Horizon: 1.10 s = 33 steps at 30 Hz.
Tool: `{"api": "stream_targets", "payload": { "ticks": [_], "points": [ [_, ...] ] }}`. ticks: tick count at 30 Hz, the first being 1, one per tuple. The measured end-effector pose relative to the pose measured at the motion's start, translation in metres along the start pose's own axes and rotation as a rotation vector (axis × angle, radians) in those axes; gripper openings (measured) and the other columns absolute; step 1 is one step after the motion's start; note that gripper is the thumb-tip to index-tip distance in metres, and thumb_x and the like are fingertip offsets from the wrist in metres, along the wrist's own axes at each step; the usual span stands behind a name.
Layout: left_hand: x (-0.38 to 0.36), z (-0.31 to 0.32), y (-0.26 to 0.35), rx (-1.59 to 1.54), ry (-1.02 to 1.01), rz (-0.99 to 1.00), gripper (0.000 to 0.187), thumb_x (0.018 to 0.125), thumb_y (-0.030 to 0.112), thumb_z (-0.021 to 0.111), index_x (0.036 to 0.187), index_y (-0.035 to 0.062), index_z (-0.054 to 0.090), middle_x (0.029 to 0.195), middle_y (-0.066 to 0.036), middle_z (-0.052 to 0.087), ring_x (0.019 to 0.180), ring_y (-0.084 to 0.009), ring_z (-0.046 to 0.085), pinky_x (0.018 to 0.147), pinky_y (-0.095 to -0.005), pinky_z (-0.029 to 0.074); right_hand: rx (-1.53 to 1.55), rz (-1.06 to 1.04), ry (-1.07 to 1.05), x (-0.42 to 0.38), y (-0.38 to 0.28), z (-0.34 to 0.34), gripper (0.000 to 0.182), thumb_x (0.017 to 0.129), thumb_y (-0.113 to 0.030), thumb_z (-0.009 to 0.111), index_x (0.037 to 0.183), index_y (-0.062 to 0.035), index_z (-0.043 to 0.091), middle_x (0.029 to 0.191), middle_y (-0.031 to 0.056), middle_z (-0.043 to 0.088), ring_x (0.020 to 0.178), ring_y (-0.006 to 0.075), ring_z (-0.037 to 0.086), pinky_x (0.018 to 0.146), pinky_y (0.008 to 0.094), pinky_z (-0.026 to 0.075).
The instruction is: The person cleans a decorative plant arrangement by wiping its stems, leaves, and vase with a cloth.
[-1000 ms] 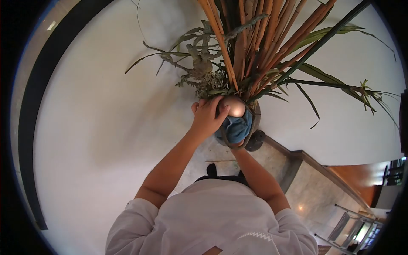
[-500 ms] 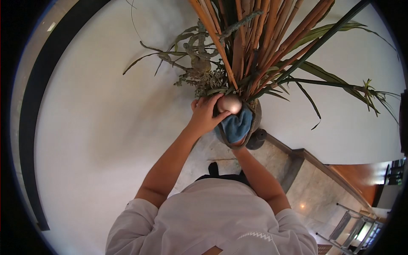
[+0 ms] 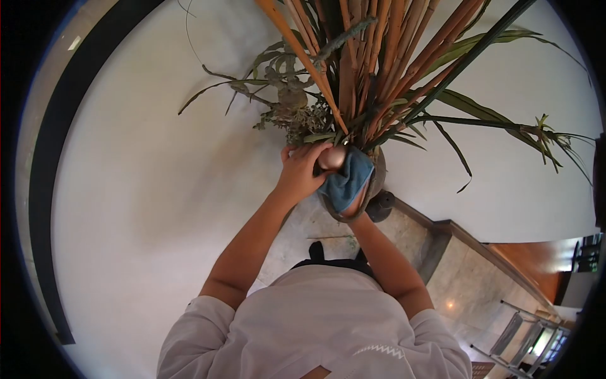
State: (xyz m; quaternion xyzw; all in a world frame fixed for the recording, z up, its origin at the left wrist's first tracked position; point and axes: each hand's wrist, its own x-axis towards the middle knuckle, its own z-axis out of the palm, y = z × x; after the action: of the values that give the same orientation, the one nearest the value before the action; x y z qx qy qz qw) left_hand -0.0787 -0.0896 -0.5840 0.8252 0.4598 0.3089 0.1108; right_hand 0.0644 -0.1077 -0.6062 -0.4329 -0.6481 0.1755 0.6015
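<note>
A shiny pinkish ball [image 3: 332, 157] sits at the mouth of a brown pot [image 3: 379, 174], below upright bamboo-like sticks [image 3: 382, 63] and leaves. My left hand [image 3: 303, 169] grips the ball from its left side, fingers over the top and thumb below. A blue cloth [image 3: 348, 180] lies against the ball's right side and covers part of it. My right hand [image 3: 355, 205] is inside the pot's rim under the cloth, holding it; most of its fingers are hidden by the cloth.
Behind the plant is a white wall [image 3: 158, 158]. A dark round object [image 3: 380, 206] stands beside the pot. Grey-green branches [image 3: 290, 95] spread left, long leaves right. A metal ladder [image 3: 524, 335] is at lower right on the tiled floor [image 3: 467, 284].
The blue cloth and my right hand have moved up over the right side of the ball, hiding more of it. My left hand still holds the ball.
</note>
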Motion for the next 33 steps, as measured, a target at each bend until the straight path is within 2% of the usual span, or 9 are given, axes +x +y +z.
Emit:
{"api": "stream_targets", "payload": {
  "ticks": [3,9,12,15,18,21,27,29,33],
  "points": [
    [0.0,0.002,-0.001,0.006,-0.015,-0.003,0.06,0.065,0.019,0.074,0.119,0.0156,0.049,0.113,-0.006,0.057,0.105,-0.0248,0.053,0.091,-0.0427,0.028,0.021,-0.025,0.023,-0.003,0.006,0.002,0.025,0.076,-0.021,0.053,0.085,0.0019,0.055,0.081,0.018,0.057,0.075,0.0371,0.055,0.068,0.0387,0.043],
    [-0.006,0.018,0.002,0.008,0.104,-0.164,0.068,0.062,0.022,0.076,0.122,0.0102,0.047,0.118,-0.011,0.05,0.108,-0.0302,0.049,0.09,-0.0424,0.03,0.05,-0.107,0.078,-0.009,0.025,0.005,0.028,0.078,-0.023,0.051,0.09,0.0027,0.056,0.084,0.0187,0.057,0.078,0.0378,0.054,0.073,0.0401,0.043],
    [-0.008,0.02,-0.001,0.074,0.068,-0.112,0.068,0.062,0.024,0.076,0.122,0.0101,0.048,0.116,-0.01,0.05,0.109,-0.03,0.047,0.09,-0.0422,0.03,0.061,-0.044,0.149,-0.017,0.022,0.009,0.029,0.082,-0.024,0.049,0.091,0.0027,0.055,0.09,0.0193,0.057,0.082,0.0372,0.054,0.075,0.0411,0.042],
    [-0.005,0.017,0.0,0.085,0.021,-0.123,0.07,0.06,0.028,0.077,0.122,0.0088,0.049,0.12,-0.01,0.048,0.11,-0.0286,0.046,0.09,-0.0425,0.028,-0.014,-0.037,0.088,-0.017,0.021,0.006,0.033,0.083,-0.028,0.049,0.098,0.0016,0.054,0.098,0.018,0.055,0.091,0.0329,0.053,0.081,0.0388,0.041],
    [-0.004,0.014,0.004,0.078,0.036,-0.103,0.07,0.06,0.028,0.077,0.121,0.0097,0.049,0.117,-0.01,0.051,0.109,-0.0275,0.047,0.089,-0.0421,0.027,0.091,0.051,0.084,-0.023,0.01,0.008,0.036,0.083,-0.027,0.054,0.105,0.0011,0.052,0.104,0.0158,0.055,0.095,0.0311,0.053,0.086,0.0384,0.04],
    [-0.002,0.013,0.011,0.095,0.026,-0.101,0.066,0.062,0.025,0.076,0.12,0.0115,0.049,0.112,-0.009,0.055,0.106,-0.0274,0.05,0.089,-0.0427,0.027,0.087,0.057,0.045,-0.045,0.04,0.014,0.037,0.082,-0.023,0.053,0.109,0.0021,0.052,0.104,0.0168,0.056,0.095,0.0347,0.052,0.086,0.0403,0.039],
    [-0.002,0.017,0.016,0.2,0.061,-0.068,0.066,0.058,0.022,0.078,0.116,0.0114,0.05,0.108,-0.008,0.056,0.101,-0.0258,0.052,0.086,-0.0417,0.027,0.018,-0.093,0.13,-0.038,0.039,0.011,0.034,0.082,-0.021,0.055,0.107,0.0013,0.052,0.107,0.0178,0.054,0.096,0.0345,0.051,0.086,0.0412,0.039],
    [-0.003,0.018,0.016,0.225,0.06,-0.063,0.064,0.059,0.021,0.077,0.116,0.0116,0.05,0.107,-0.008,0.056,0.101,-0.0253,0.052,0.088,-0.0418,0.026,0.044,-0.111,0.069,-0.039,0.049,0.011,0.032,0.082,-0.02,0.055,0.107,0.0008,0.052,0.108,0.0171,0.053,0.098,0.0326,0.051,0.086,0.0403,0.039],
    [-0.005,0.014,0.019,0.123,0.063,-0.048,0.062,0.062,0.023,0.076,0.117,0.0111,0.05,0.106,-0.008,0.055,0.1,-0.0251,0.053,0.089,-0.0424,0.027,0.204,0.094,-0.007,-0.04,0.034,0.011,0.033,0.083,-0.019,0.056,0.11,-0.0002,0.051,0.113,0.0151,0.052,0.103,0.0272,0.051,0.087,0.0369,0.04]
  ]
}}
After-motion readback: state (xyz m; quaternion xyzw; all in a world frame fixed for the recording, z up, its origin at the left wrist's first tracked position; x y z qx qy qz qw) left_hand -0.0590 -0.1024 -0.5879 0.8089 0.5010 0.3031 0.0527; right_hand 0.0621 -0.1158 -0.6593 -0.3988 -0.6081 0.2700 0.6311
